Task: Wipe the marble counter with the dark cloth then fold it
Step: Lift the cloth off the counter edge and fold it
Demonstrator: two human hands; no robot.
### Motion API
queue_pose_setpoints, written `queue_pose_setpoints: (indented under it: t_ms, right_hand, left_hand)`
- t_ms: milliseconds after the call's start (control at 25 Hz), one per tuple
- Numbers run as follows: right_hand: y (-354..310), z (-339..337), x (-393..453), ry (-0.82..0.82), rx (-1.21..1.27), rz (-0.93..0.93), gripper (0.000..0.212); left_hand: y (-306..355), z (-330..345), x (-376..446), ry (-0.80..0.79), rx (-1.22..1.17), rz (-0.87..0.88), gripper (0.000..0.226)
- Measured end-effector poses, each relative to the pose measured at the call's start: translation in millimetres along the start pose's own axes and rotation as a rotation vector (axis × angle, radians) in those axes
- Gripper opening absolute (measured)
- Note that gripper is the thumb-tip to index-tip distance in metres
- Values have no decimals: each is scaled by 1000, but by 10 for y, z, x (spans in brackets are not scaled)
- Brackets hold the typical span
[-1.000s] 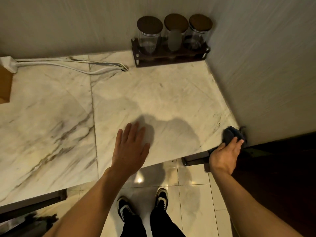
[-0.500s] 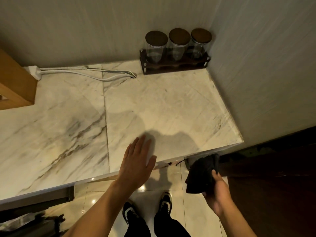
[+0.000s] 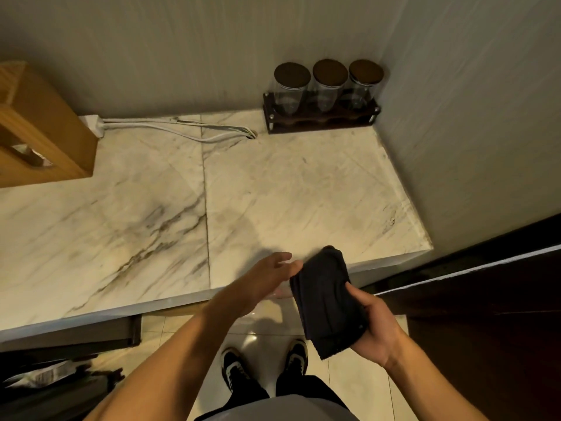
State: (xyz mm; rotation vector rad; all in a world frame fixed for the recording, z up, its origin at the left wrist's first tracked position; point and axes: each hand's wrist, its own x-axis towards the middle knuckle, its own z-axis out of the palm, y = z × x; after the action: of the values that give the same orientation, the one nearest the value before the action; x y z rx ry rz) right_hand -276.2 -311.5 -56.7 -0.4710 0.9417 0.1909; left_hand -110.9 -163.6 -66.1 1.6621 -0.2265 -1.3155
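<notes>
One dark, near-black cloth (image 3: 326,302), soft woven fabric, bunched into a rough elongated bundle with several loose lengthwise folds. Judged light, limp and compliant; no stiffness to hold a crease unaided, so likely to sag or unroll wherever unsupported. Probably not slippery against skin; not fragile. Held in the air in front of the body, just off the front edge of the pale veined marble counter (image 3: 288,189), upper end overlapping the counter's near edge in the view, lower end hanging toward the tiled floor (image 3: 267,329); not resting on the stone. Right hand (image 3: 376,326) closed on the bundle's lower right side, thumb across the front, fingers hidden behind the fabric. Left hand (image 3: 267,278) open, palm turned toward the cloth, fingertips at or touching its upper left edge; actual contact not resolvable, no grasp formed. Best purchase for folding judged to be two corners or one hemmed edge, pinched between thumb and forefinger of each hand, then shaken out flat; a small pale speck near the lower hem may mark a tag or a stitch, too small to tell. Surface matte, no visible pattern, edges uneven. Counter bare in the near half; three clear glass jars with dark round lids (image 3: 329,86) in a dark wooden rack at the far corner, white cables (image 3: 182,129) along the back wall, light wooden box (image 3: 42,129) at far left, all well apart from the cloth.
</notes>
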Motion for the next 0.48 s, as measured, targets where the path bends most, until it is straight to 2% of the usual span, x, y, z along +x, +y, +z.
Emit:
queue_pose_setpoints:
  t_ms: [160, 240, 360, 480]
  right_hand:
    - [-75, 190, 11, -98, -119, 88, 45]
    - [-109, 267, 25, -130, -177, 116, 43]
    - [-150, 344, 81, -136, -250, 112, 39]
    - [-151, 339, 160, -143, -201, 45, 41]
  left_hand:
    - [49, -175, -114, -205, -151, -75, 42]
    - [43, -229, -155, -226, -183, -73, 38]
    - [30, -275, -215, -129, -251, -44, 31]
    - [8, -334, -293, -5, -327, -4, 31]
